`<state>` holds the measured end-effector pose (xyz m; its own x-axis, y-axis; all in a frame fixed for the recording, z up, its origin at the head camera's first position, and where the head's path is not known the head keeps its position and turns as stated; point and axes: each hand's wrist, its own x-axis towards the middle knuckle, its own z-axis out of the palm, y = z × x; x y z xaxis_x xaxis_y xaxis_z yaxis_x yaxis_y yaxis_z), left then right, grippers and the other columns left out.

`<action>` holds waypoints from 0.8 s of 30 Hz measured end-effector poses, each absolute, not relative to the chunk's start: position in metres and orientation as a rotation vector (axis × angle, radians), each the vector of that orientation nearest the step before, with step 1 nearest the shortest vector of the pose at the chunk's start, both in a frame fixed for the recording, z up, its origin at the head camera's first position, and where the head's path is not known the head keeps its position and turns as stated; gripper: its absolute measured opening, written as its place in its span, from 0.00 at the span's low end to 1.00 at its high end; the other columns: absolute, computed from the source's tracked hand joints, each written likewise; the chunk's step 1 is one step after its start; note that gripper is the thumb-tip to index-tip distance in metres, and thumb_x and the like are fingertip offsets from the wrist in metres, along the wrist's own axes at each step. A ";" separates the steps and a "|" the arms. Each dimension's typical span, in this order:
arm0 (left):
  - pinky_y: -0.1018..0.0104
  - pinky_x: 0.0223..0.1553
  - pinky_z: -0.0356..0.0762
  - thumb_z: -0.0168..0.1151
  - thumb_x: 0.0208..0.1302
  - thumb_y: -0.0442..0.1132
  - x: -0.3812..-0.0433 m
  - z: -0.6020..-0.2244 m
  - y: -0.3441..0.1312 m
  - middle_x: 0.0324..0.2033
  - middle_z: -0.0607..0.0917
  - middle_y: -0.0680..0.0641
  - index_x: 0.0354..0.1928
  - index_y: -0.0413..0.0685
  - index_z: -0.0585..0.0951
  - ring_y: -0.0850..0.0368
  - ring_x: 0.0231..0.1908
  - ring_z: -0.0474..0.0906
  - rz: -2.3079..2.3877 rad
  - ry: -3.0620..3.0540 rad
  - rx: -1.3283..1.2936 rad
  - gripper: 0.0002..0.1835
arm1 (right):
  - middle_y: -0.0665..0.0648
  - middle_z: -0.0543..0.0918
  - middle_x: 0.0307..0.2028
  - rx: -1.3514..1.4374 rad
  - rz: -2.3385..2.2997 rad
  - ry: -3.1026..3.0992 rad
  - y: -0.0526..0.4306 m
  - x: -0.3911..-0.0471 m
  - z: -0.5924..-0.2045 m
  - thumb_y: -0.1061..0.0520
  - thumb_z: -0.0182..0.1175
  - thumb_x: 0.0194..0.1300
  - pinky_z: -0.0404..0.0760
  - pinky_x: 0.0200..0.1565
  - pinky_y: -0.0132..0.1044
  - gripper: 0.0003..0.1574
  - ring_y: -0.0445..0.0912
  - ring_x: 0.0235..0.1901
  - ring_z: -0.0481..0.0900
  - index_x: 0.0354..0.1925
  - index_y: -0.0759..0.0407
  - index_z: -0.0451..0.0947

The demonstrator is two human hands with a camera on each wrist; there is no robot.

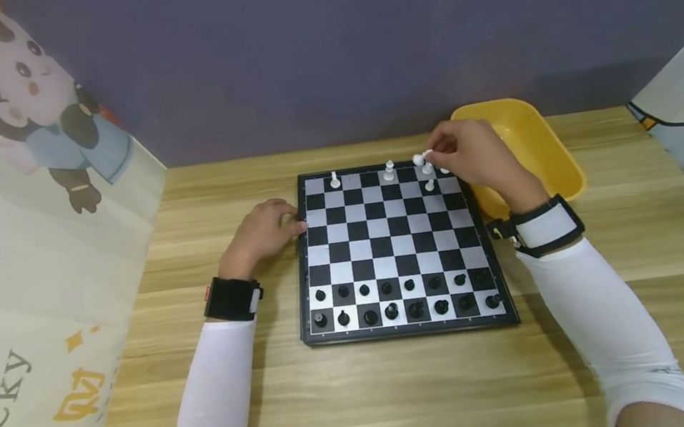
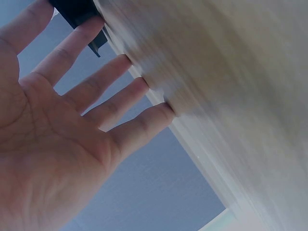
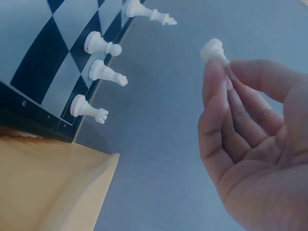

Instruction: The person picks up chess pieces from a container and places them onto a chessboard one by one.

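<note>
My right hand [image 1: 475, 154] pinches a white chess piece [image 3: 211, 49] between thumb and fingertips, above the far right part of the chessboard [image 1: 357, 231]. Its round base shows; the upper part is hidden by the fingers. Below it on the board stand a white rook [image 3: 89, 109], another white piece [image 3: 107, 73] beside it and a white pawn [image 3: 101, 44]. A taller white piece [image 1: 389, 171] and one more white piece [image 1: 335, 180] stand along the far edge. My left hand [image 1: 262, 232] touches the board's left edge, its fingers extended with the tips on the table [image 2: 216, 96].
Two rows of black chess pieces [image 1: 391, 310] fill the board's near side. A yellow plastic tray [image 1: 557, 149] stands at the board's far right, under my right wrist. A dark wall [image 1: 308, 52] rises behind the table, with cartoon-printed panels [image 1: 7, 236] at the sides.
</note>
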<state>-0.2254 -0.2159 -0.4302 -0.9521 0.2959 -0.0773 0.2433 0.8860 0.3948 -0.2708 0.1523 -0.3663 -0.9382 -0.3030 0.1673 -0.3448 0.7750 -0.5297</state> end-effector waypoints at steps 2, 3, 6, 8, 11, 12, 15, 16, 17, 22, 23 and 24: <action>0.51 0.61 0.51 0.53 0.61 0.58 -0.225 -0.431 -0.216 0.61 0.68 0.43 0.54 0.49 0.75 0.45 0.63 0.58 0.582 2.922 0.416 0.25 | 0.50 0.76 0.34 0.545 0.828 -2.922 0.149 -0.275 -0.366 0.48 0.57 0.61 0.72 0.34 0.37 0.10 0.47 0.34 0.72 0.38 0.51 0.74; 0.51 0.61 0.51 0.53 0.61 0.58 -0.225 -0.431 -0.217 0.61 0.68 0.43 0.53 0.49 0.75 0.45 0.63 0.59 0.580 2.925 0.414 0.25 | 0.50 0.76 0.34 0.547 0.803 -2.938 0.148 -0.277 -0.366 0.48 0.57 0.61 0.72 0.34 0.37 0.10 0.47 0.34 0.72 0.38 0.51 0.74; 0.51 0.61 0.51 0.53 0.61 0.57 -0.225 -0.431 -0.217 0.60 0.68 0.42 0.53 0.49 0.75 0.44 0.62 0.59 0.592 2.923 0.426 0.25 | 0.50 0.76 0.34 0.554 0.743 -2.976 0.146 -0.283 -0.368 0.49 0.57 0.62 0.72 0.33 0.37 0.10 0.47 0.33 0.72 0.39 0.51 0.73; 0.52 0.61 0.51 0.53 0.61 0.57 -0.225 -0.431 -0.217 0.60 0.68 0.42 0.53 0.48 0.75 0.44 0.62 0.59 0.593 2.922 0.432 0.25 | 0.51 0.76 0.34 0.563 0.721 -2.985 0.145 -0.286 -0.370 0.50 0.57 0.61 0.72 0.33 0.37 0.10 0.48 0.33 0.72 0.39 0.52 0.73; 0.52 0.61 0.51 0.53 0.61 0.57 -0.226 -0.431 -0.217 0.60 0.68 0.42 0.53 0.49 0.75 0.44 0.62 0.59 0.591 2.924 0.433 0.25 | 0.52 0.76 0.32 0.584 0.696 -2.990 0.144 -0.290 -0.374 0.50 0.58 0.61 0.71 0.31 0.38 0.10 0.48 0.32 0.71 0.39 0.52 0.74; 0.52 0.61 0.51 0.53 0.61 0.57 -0.227 -0.431 -0.218 0.60 0.68 0.43 0.53 0.49 0.75 0.44 0.62 0.59 0.588 2.926 0.428 0.25 | 0.52 0.76 0.32 0.592 0.681 -2.994 0.144 -0.291 -0.375 0.50 0.58 0.61 0.71 0.30 0.38 0.09 0.48 0.31 0.71 0.39 0.52 0.74; 0.51 0.61 0.51 0.53 0.61 0.58 -0.227 -0.432 -0.218 0.60 0.69 0.44 0.53 0.50 0.75 0.45 0.62 0.59 0.584 2.924 0.425 0.25 | 0.52 0.75 0.29 0.602 0.632 -3.016 0.143 -0.295 -0.380 0.49 0.57 0.61 0.70 0.28 0.38 0.09 0.48 0.28 0.70 0.37 0.51 0.75; 0.51 0.61 0.51 0.53 0.61 0.58 -0.227 -0.432 -0.218 0.60 0.69 0.44 0.53 0.50 0.75 0.45 0.62 0.59 0.585 2.924 0.427 0.25 | 0.52 0.75 0.29 0.604 0.615 -3.022 0.142 -0.296 -0.381 0.49 0.57 0.61 0.70 0.27 0.38 0.09 0.48 0.28 0.70 0.37 0.51 0.75; 0.51 0.61 0.51 0.53 0.61 0.58 -0.228 -0.432 -0.218 0.60 0.69 0.44 0.53 0.50 0.75 0.45 0.62 0.59 0.588 2.923 0.427 0.25 | 0.52 0.75 0.28 0.602 0.598 -3.029 0.141 -0.297 -0.382 0.49 0.57 0.61 0.70 0.27 0.38 0.08 0.48 0.27 0.70 0.37 0.51 0.75; 0.51 0.61 0.51 0.53 0.61 0.58 -0.227 -0.433 -0.218 0.60 0.68 0.44 0.54 0.50 0.75 0.45 0.62 0.59 0.602 2.921 0.422 0.26 | 0.52 0.75 0.27 0.606 0.505 -3.048 0.135 -0.302 -0.386 0.49 0.58 0.60 0.69 0.26 0.39 0.08 0.48 0.26 0.70 0.36 0.50 0.76; 0.51 0.61 0.51 0.53 0.61 0.58 -0.227 -0.433 -0.218 0.60 0.68 0.44 0.54 0.50 0.75 0.45 0.62 0.59 0.603 2.921 0.417 0.25 | 0.52 0.75 0.27 0.609 0.488 -3.050 0.134 -0.303 -0.387 0.49 0.58 0.60 0.69 0.26 0.39 0.09 0.48 0.26 0.70 0.36 0.50 0.76; 0.51 0.61 0.52 0.54 0.61 0.58 -0.227 -0.433 -0.218 0.60 0.69 0.44 0.54 0.50 0.75 0.46 0.62 0.59 0.602 2.922 0.415 0.25 | 0.52 0.75 0.27 0.613 0.469 -3.054 0.132 -0.304 -0.388 0.48 0.58 0.60 0.69 0.26 0.39 0.09 0.48 0.26 0.71 0.36 0.50 0.76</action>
